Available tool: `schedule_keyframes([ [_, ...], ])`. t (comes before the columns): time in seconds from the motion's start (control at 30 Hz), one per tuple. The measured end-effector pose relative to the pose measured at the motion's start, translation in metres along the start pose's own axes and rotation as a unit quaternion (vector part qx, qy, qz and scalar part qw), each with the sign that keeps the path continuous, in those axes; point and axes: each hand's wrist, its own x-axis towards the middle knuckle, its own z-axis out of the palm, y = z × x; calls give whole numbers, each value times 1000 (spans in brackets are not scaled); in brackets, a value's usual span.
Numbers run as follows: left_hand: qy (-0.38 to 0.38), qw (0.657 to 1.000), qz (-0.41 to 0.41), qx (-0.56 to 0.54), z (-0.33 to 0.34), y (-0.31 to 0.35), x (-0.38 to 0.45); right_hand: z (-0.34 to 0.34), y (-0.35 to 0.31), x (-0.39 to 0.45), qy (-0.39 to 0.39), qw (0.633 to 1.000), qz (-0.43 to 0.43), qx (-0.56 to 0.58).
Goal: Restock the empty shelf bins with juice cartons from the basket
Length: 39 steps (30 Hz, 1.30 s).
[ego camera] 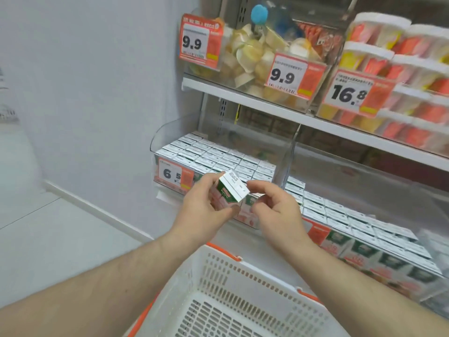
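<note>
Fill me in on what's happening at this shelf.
A person is restocking juice cartons. Their left hand grips a single juice carton in front of the left shelf bin, which is already packed with cartons; the right hand hovers beside it, fingers loosely curled, holding nothing. The white basket below looks empty in the part that shows.

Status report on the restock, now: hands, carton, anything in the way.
Left hand grips a juice carton, tilted, above the left bin. Right hand loosely curled beside it, contact unclear. Bin looks full. Basket appears empty.
</note>
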Motion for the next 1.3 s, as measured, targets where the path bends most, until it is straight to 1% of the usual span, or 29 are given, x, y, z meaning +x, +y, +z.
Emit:
schedule_keyframes([
  [0.07, 3, 1000, 14, -11, -4, 0, 6, 7, -8, 6, -30, 999, -10, 6],
  [0.17, 15, 998, 53, 13, -10, -1, 15, 18, -18, 16, -67, 997, -31, -33],
  [0.27, 24, 996, 69, 47, -20, -2, 26, 29, -25, 31, -61, 989, -66, -118],
  [0.33, 31, 992, 83, 93, -27, -5, 34, 35, -26, 43, -43, 985, -79, -145],
  [0.4, 71, 985, 80, 139, -37, -12, 45, 37, -29, 62, -17, 982, -105, -157],
  [0.5, 159, 962, 15, 222, -53, -22, 69, 39, -28, 113, 2, 973, -127, -195],
  [0.53, 176, 952, -17, 250, -57, -24, 80, 42, -24, 135, 0, 967, -122, -225],
  [0.6, 185, 935, -87, 291, -62, -25, 105, 51, -13, 179, 0, 954, -96, -285],
  [0.7, 163, 921, -170, 310, -62, -25, 142, 68, 4, 237, -10, 944, -25, -328],
  [0.77, 142, 919, -184, 318, -61, -30, 160, 80, 14, 266, -61, 925, 43, -372],
  [0.83, 130, 923, -178, 315, -64, -39, 174, 91, 28, 289, -116, 905, 85, -401],
  [0.9, 140, 930, -178, 290, -68, -47, 184, 102, 45, 307, -158, 906, 96, -381],
  [0.97, 181, 933, -177, 254, -70, -54, 189, 111, 56, 317, -188, 911, 116, -348],
  [1.0, 203, 934, -173, 236, -69, -57, 190, 113, 59, 319, -193, 922, 141, -305],
  [1.07, 243, 935, -172, 192, -67, -63, 192, 112, 62, 325, -181, 948, 213, -151],
  [1.1, 260, 935, -174, 168, -66, -65, 192, 109, 62, 326, -189, 947, 244, -88],
  [1.13, 270, 935, -175, 148, -66, -67, 193, 107, 65, 329, -204, 938, 277, -31],
  [1.17, 277, 935, -178, 135, -66, -68, 194, 105, 67, 332, -228, 925, 303, 0],
  [1.23, 286, 933, -183, 118, -65, -67, 195, 105, 75, 342, -274, 904, 329, 7],
  [1.3, 285, 934, -191, 102, -64, -66, 193, 108, 82, 353, -289, 897, 336, -18],
])
